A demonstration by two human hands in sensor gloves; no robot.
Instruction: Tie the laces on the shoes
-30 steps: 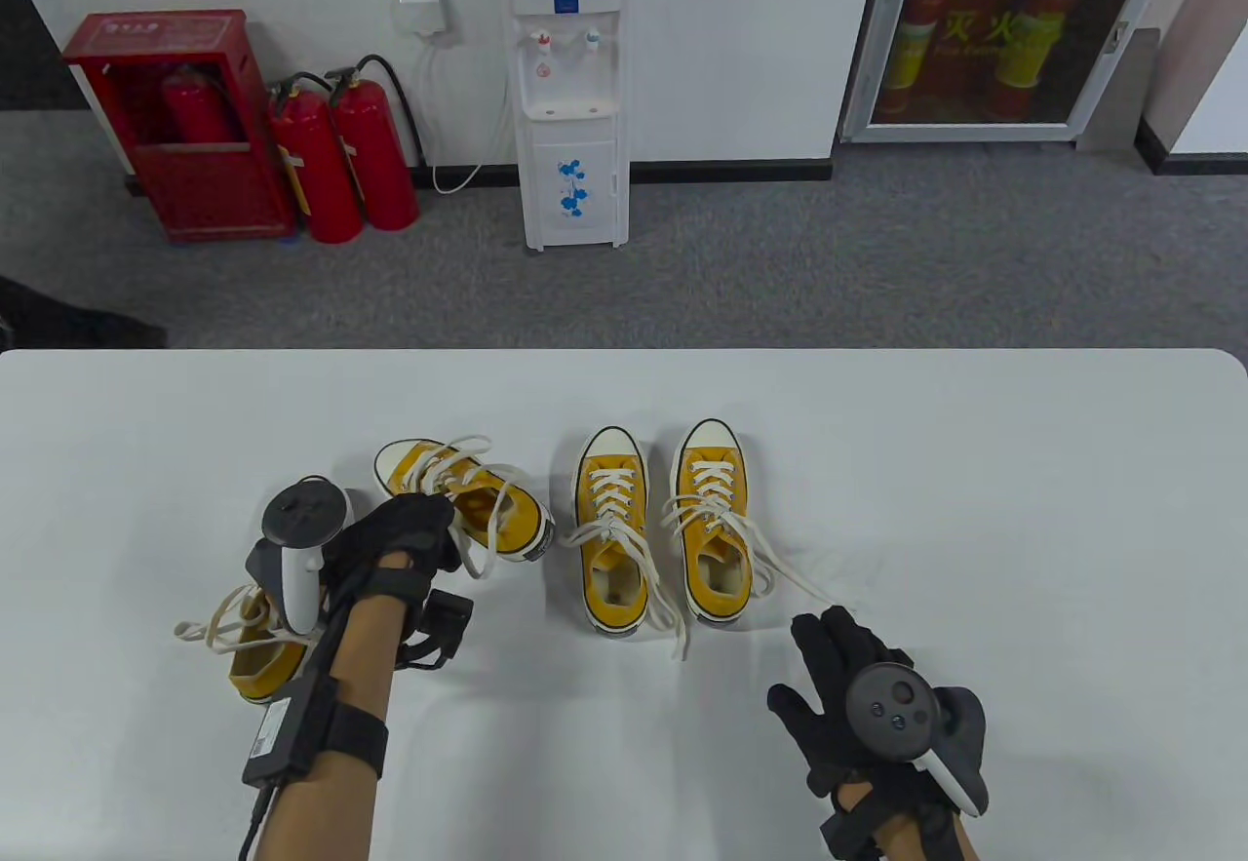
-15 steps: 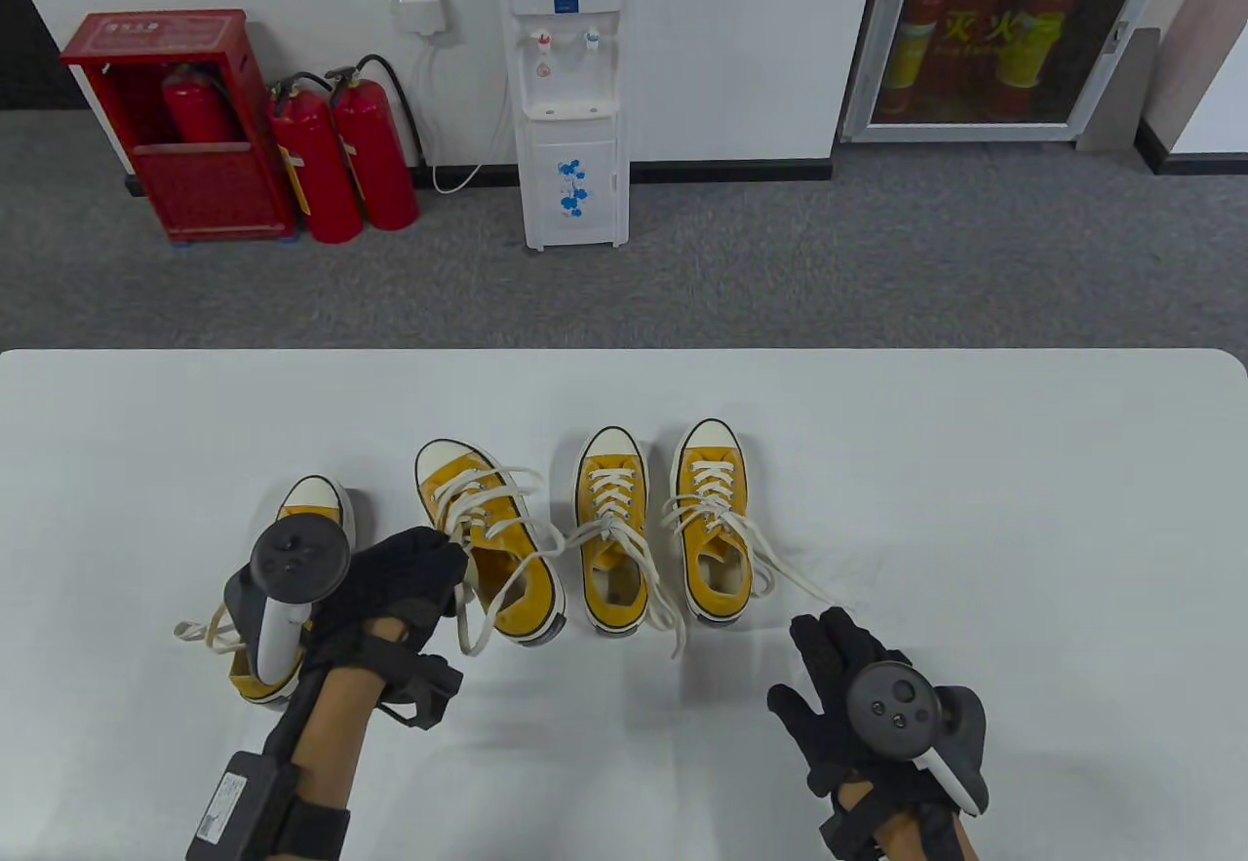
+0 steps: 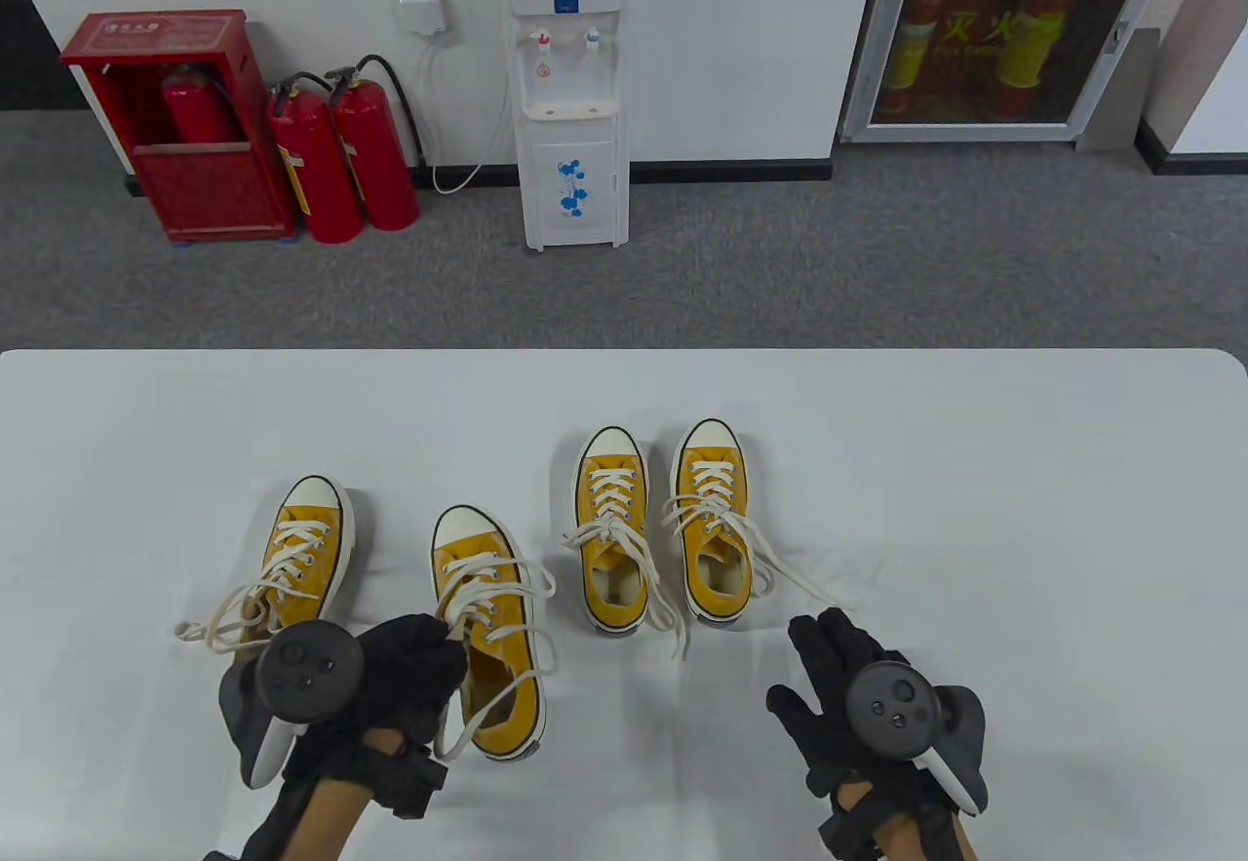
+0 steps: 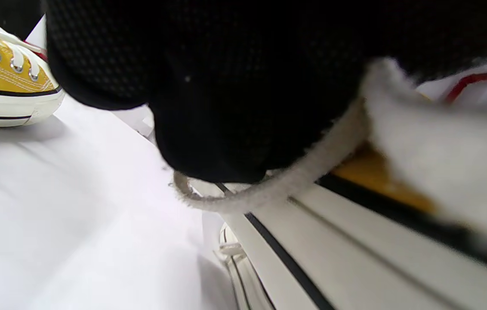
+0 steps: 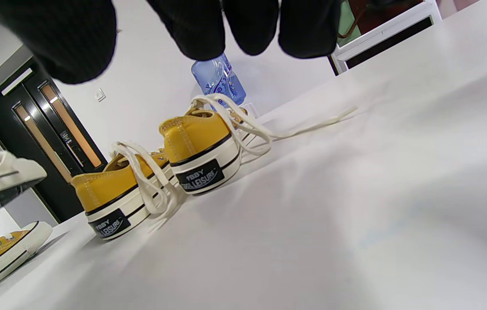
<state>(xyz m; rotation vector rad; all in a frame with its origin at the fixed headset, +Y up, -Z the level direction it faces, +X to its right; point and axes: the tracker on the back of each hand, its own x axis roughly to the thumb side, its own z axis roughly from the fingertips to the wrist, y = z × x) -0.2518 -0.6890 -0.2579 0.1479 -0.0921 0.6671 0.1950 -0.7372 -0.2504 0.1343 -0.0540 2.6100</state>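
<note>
Four yellow canvas shoes with loose white laces are on the white table (image 3: 975,471). My left hand (image 3: 429,651) grips the second shoe from the left (image 3: 492,642) at its left side by the laces, toe pointing away. In the left wrist view my gloved fingers (image 4: 226,107) press a lace (image 4: 278,191) against this shoe's side (image 4: 355,241). The far-left shoe (image 3: 304,544) lies beside it. Two shoes (image 3: 612,534) (image 3: 715,515) stand side by side in the middle. My right hand (image 3: 834,651) is open and empty, right of and nearer than that pair.
A long lace end (image 3: 809,588) from the rightmost shoe trails toward my right hand. The right wrist view shows the pair's heels (image 5: 200,148) (image 5: 112,196) ahead of my fingers (image 5: 243,30). A water dispenser (image 3: 570,91) and fire extinguishers (image 3: 341,159) stand beyond the table.
My left hand has drawn the gripped shoe toward the front and turned its toe to point away. The far-left shoe is now uncovered. My right hand has not moved.
</note>
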